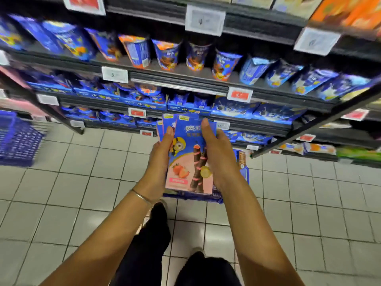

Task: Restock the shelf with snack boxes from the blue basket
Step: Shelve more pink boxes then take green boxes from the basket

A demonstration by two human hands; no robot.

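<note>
- A fanned stack of strawberry snack boxes is held upright at centre frame, probably to square it before shelving.
- The left hand and right hand clamp its side edges, thumbs on the front and fingers behind.
- The blue basket lies directly below, with the shelf above it in the frame.

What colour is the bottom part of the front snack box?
Pink on the front snack box, blue above; head view shows it.

A thin silvery bangle circles the left wrist — black trousers below, shoes perhaps pale.
</note>
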